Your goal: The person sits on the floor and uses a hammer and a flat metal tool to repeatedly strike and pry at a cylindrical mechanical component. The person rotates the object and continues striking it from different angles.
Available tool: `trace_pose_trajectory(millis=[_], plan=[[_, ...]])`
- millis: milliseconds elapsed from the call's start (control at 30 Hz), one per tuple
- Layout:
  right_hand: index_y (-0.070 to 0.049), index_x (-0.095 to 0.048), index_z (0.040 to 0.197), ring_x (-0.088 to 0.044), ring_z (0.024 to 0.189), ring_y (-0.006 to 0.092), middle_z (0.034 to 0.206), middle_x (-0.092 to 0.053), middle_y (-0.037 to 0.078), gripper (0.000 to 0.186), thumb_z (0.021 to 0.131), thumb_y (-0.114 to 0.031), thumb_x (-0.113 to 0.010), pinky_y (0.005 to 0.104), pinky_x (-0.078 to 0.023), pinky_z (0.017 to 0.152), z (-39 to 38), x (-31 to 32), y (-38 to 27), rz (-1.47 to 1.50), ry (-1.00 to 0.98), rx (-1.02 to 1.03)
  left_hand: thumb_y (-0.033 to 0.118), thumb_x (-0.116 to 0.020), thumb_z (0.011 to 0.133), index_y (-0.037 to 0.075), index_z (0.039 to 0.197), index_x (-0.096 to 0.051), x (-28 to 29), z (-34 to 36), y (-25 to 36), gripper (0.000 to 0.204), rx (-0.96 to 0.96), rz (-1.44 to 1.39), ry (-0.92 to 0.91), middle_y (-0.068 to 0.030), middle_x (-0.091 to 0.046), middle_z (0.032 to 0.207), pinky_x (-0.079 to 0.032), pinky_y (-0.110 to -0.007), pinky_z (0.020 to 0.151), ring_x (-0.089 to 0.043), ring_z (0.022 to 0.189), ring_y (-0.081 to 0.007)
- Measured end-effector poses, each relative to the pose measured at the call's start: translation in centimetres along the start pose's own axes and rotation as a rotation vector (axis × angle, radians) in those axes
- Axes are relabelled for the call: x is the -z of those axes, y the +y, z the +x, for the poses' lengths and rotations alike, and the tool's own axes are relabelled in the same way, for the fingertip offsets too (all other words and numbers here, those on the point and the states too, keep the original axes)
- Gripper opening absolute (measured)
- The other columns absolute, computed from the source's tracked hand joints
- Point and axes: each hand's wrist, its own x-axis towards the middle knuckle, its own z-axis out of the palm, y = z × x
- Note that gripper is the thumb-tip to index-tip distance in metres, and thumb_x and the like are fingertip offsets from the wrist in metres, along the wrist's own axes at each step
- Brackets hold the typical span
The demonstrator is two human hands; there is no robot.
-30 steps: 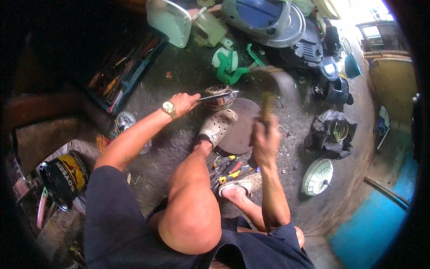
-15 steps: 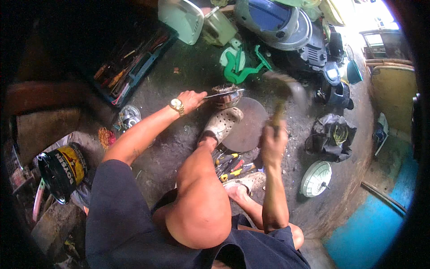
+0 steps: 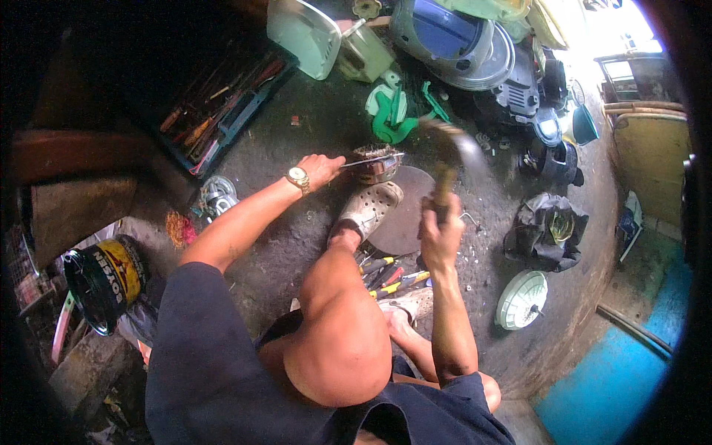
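Nearest, the raised left knee (image 3: 337,356) leads down to a foot planted forward, while the right clog (image 3: 411,302) sits farther back, a spread that probably steadies the body. Between the 2 feet lies a loose bundle of hand tools (image 3: 386,276), some with yellow-and-black handles, likely put there for easy reach. The right hand (image 3: 442,236) is closed round the handle of a hammer (image 3: 446,185), gripped upright with its head above the fist; blur at the head suggests a fast swing. Beyond the tools, a round plate (image 3: 404,226) lies flat, its left edge covered by the left clog (image 3: 377,206). The clog's toe is right up against a round metal part (image 3: 378,173), presumably to brace it against sliding; whether that part rests on the plate or on the floor I cannot tell. The left hand (image 3: 323,172), fingers closed, grips the near end of a thin metal tool (image 3: 360,161) laid across the part's top, apparently keeping it in place for blows while the knuckles stay well off to the side. Past these, green plastic pieces (image 3: 391,119) lie on the floor, with pale containers (image 3: 311,43) farther off, seemingly set aside to leave working room.
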Motion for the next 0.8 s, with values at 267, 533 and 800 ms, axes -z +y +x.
trace_pose_trajectory(millis=[267, 533, 800], plan=[[-0.003, -0.05, 0.114, -0.067, 0.07, 0.0414, 0.077, -0.067, 0.023, 0.027, 0.094, -0.017, -0.062, 0.0505, -0.05, 0.062, -0.7, -4.0, 9.5, -0.435, -0.239, -0.082, 0.029, -0.057, 0.095, 0.015, 0.106, -0.051, 0.4, 0.6, 1.3, 0.019, -0.003, -0.004, 0.007, -0.0208, -0.066, 0.077, -0.052, -0.058, 0.064, -0.066, 0.076, -0.045], [-0.007, -0.054, 0.109, -0.065, 0.068, 0.0441, 0.071, -0.063, 0.024, 0.031, 0.091, -0.029, -0.066, 0.0513, -0.046, 0.062, -4.6, -1.4, 10.6, -0.263, -0.034, -0.325, 0.031, -0.055, 0.097, 0.013, 0.103, -0.052, 2.4, -0.5, 2.1, 0.019, -0.024, 0.013, 0.059, -0.02, -0.065, 0.07, -0.053, -0.057, 0.061, -0.067, 0.07, -0.0443], [-0.009, -0.057, 0.128, -0.068, 0.094, 0.0393, 0.101, -0.07, 0.024, 0.044, 0.091, -0.031, -0.069, 0.0469, -0.05, 0.083, -9.8, 1.2, 18.7, -0.49, 0.166, -0.55, 0.038, -0.057, 0.098, 0.011, 0.097, -0.054, 8.4, -2.1, 2.3, 0.027, 0.078, -0.112, 0.319, -0.0215, -0.063, 0.066, -0.049, -0.056, 0.055, -0.064, 0.068, -0.0454]])
